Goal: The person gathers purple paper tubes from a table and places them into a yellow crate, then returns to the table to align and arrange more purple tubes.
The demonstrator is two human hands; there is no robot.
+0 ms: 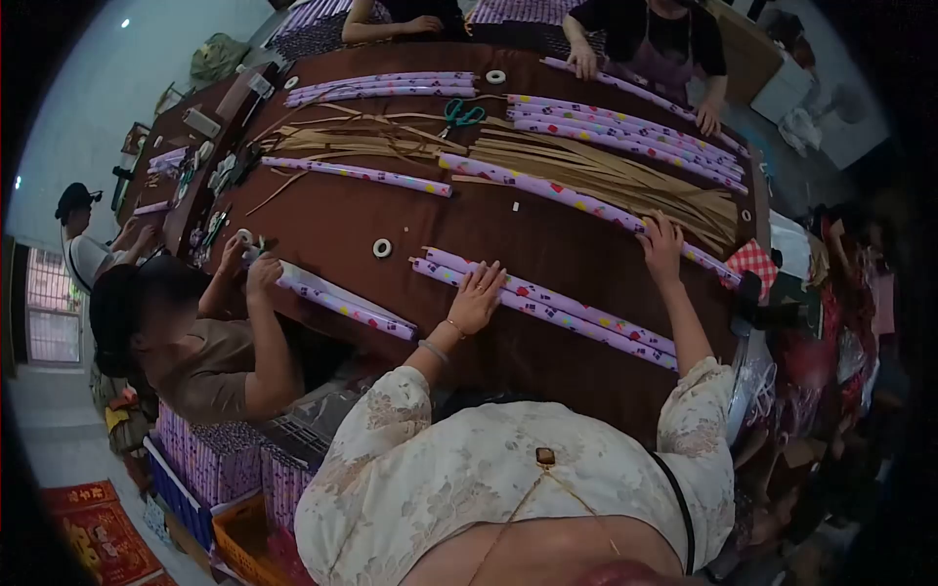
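Observation:
My left hand (477, 299) lies with its fingers stretched flat across two purple patterned rolls that are side by side, the nearer roll (576, 330) and the farther roll (586, 311). Farther out, my right hand (662, 250) has its fingers curved over a long purple roll (547, 188) printed with small coloured figures. This roll slants across the table, along the near edge of a spread of flat tan strips (596, 174). A small pale tip shows at the left end of each roll near my hands. My right fingertips are partly hard to make out.
On the brown tabletop (332, 215) lie white tape rolls (382, 248), teal-handled scissors (463, 113) and more purple rolls (635, 145). A co-worker at left handles a roll (342, 306) and tape. Two people stand across the table. A red checked cloth (750, 262) is at right.

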